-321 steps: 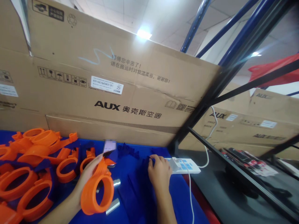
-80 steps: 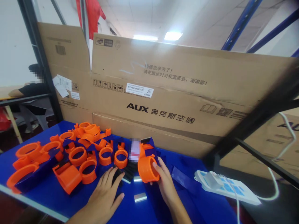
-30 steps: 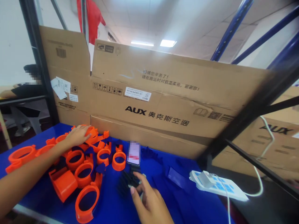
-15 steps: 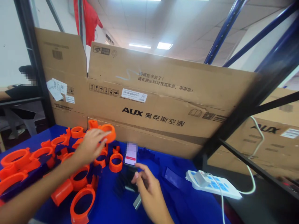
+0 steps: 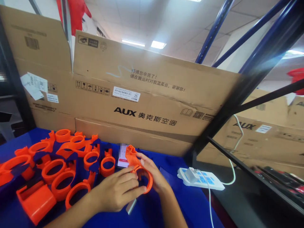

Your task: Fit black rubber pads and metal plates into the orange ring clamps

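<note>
An orange plastic ring bracket (image 5: 149, 181), a round hoop with a ribbed arm rising from it, is held between both hands over the blue tabletop. My left hand (image 5: 116, 189) grips the hoop from the left, its fingers closed along the near side. On the other side, my right hand (image 5: 153, 172) is closed on the same piece, with fingers near the joint of arm and hoop. Behind the bracket lies a lit phone (image 5: 122, 158), partly covered. Below the hands, a small grey metal piece (image 5: 131, 206) rests on the blue surface.
Several similar orange brackets (image 5: 108, 167) spread over the left of the blue table (image 5: 30, 136). A large cardboard sheet (image 5: 95, 104) stands along the back. At right are a white power strip (image 5: 201, 179) with cables and a dark rack post (image 5: 213, 122).
My left hand has brought the orange bracket right and nearer, away from the other brackets. My right hand has moved up and taken hold of it too. The view has shifted right.
</note>
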{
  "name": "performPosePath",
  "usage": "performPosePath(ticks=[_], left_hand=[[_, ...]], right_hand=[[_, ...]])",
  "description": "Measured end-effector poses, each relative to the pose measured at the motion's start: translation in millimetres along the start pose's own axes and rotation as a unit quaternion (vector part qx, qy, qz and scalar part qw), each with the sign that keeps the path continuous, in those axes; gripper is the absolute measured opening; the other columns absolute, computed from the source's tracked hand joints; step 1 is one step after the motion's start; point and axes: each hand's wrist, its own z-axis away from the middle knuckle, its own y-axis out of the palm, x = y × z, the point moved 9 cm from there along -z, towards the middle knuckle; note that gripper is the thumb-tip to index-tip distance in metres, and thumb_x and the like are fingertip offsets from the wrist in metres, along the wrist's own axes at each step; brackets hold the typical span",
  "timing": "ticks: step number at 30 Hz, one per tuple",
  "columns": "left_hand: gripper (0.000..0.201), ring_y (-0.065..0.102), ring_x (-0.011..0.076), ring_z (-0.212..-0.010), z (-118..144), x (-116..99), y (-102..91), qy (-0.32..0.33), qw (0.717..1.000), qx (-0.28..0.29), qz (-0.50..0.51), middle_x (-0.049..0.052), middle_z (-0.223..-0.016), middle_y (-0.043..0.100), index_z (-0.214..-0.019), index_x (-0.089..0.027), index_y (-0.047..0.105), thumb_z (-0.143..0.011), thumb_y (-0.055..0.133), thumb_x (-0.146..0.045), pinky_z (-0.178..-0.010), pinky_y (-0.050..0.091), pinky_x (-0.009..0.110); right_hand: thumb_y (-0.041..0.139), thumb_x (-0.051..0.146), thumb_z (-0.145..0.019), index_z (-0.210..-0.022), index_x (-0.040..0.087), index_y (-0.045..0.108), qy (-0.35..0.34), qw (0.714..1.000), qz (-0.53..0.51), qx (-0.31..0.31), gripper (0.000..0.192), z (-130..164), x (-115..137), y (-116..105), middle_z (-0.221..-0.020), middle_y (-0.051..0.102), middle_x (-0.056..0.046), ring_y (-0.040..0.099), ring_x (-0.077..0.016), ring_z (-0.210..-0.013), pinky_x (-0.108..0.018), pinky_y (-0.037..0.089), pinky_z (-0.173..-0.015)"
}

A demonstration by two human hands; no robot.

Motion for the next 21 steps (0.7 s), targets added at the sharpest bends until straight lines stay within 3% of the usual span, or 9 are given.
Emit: performPosePath(ticks=[4, 7, 10, 12, 14, 15, 17, 19, 21], left_hand=[[0.051, 0.072, 0.0281, -0.112, -2, 13, 1.3, 0.020, 0.999, 0.022, 0.028, 0.011, -0.107, 0.080, -0.142, -0.019, 0.061, -0.094, 0.052, -0.003, -0.116, 0.046, 0.054], [0.055, 0.072, 0.0299, -0.114, -3, 26, -0.9, 0.014, 0.997, 0.009, 0.075, 0.012, -0.108, 0.080, -0.140, -0.020, 0.063, -0.089, 0.055, -0.001, -0.116, 0.047, 0.054], [0.061, 0.068, 0.0324, -0.121, 2, 31, 0.6, 0.000, 0.997, 0.001, 0.080, 0.012, -0.119, 0.078, -0.143, -0.023, 0.060, -0.085, 0.059, -0.003, -0.116, 0.046, 0.055], [0.069, 0.062, 0.0348, -0.131, 8, 28, -1.3, -0.024, 0.998, -0.036, 0.053, 0.013, -0.132, 0.072, -0.149, -0.027, 0.055, -0.084, 0.061, -0.003, -0.118, 0.044, 0.059], [0.076, 0.054, 0.0376, -0.140, 16, 30, -11.4, -0.102, 0.984, -0.134, 0.057, 0.013, -0.146, 0.062, -0.153, -0.031, 0.049, -0.084, 0.064, -0.003, -0.118, 0.042, 0.062], [0.077, 0.049, 0.0387, -0.144, 23, 37, -16.2, -0.168, 0.963, -0.194, 0.086, 0.014, -0.154, 0.054, -0.156, -0.033, 0.045, -0.086, 0.065, -0.007, -0.118, 0.042, 0.062], [0.079, 0.038, 0.0399, -0.151, 38, 53, -12.7, -0.289, 0.890, -0.288, 0.205, 0.014, -0.167, 0.037, -0.161, -0.033, 0.033, -0.092, 0.067, -0.020, -0.119, 0.041, 0.061], [0.075, 0.030, 0.0380, -0.155, 47, 69, 11.2, -0.381, 0.788, -0.317, 0.365, 0.009, -0.172, 0.028, -0.163, -0.036, 0.028, -0.096, 0.064, -0.033, -0.122, 0.037, 0.059], [0.063, 0.032, 0.0351, -0.155, 52, 78, 44.0, -0.443, 0.673, -0.300, 0.511, 0.007, -0.170, 0.036, -0.158, -0.037, 0.039, -0.099, 0.060, -0.041, -0.123, 0.036, 0.056]], right_hand=[[0.079, 0.049, -0.084, -0.129, 0.023, 0.063, 0.001, 1.000, -0.011, 0.005, 0.055, -6, -11, -5, -0.092, 0.070, -0.001, 0.061, -0.0126, -0.063, -0.023, 0.049, -0.057], [0.078, 0.051, -0.085, -0.134, 0.024, 0.060, -0.013, 1.000, -0.013, -0.003, 0.059, -11, -13, -8, -0.092, 0.070, -0.002, 0.060, -0.0125, -0.062, -0.023, 0.048, -0.057], [0.082, 0.049, -0.083, -0.144, 0.026, 0.050, -0.032, 0.999, -0.010, 0.007, 0.072, -12, -11, -6, -0.103, 0.072, -0.005, 0.067, -0.0173, -0.078, -0.028, 0.053, -0.071], [0.083, 0.051, -0.080, -0.148, 0.028, 0.043, -0.041, 0.999, -0.009, 0.003, 0.082, -11, -11, -5, -0.111, 0.072, -0.007, 0.069, -0.0205, -0.086, -0.033, 0.053, -0.079], [0.078, 0.063, -0.080, -0.151, 0.027, 0.040, -0.047, 0.999, -0.001, -0.019, 0.087, -9, -11, -7, -0.112, 0.072, -0.009, 0.070, -0.0229, -0.085, -0.036, 0.054, -0.080], [0.073, 0.070, -0.080, -0.151, 0.027, 0.039, -0.050, 0.998, 0.007, -0.035, 0.090, -7, -11, -8, -0.111, 0.072, -0.010, 0.070, -0.0244, -0.085, -0.038, 0.054, -0.081], [0.060, 0.083, -0.080, -0.152, 0.026, 0.039, -0.055, 0.996, 0.028, -0.064, 0.095, -4, -11, -9, -0.112, 0.072, -0.012, 0.072, -0.0283, -0.090, -0.041, 0.055, -0.083], [0.050, 0.088, -0.082, -0.154, 0.026, 0.039, -0.060, 0.994, 0.051, -0.072, 0.096, -1, -12, -6, -0.115, 0.072, -0.013, 0.072, -0.0311, -0.099, -0.043, 0.055, -0.086], [0.045, 0.086, -0.087, -0.153, 0.027, 0.043, -0.077, 0.992, 0.083, -0.051, 0.088, 1, -12, 5, -0.120, 0.070, -0.012, 0.069, -0.0315, -0.109, -0.044, 0.053, -0.093]])
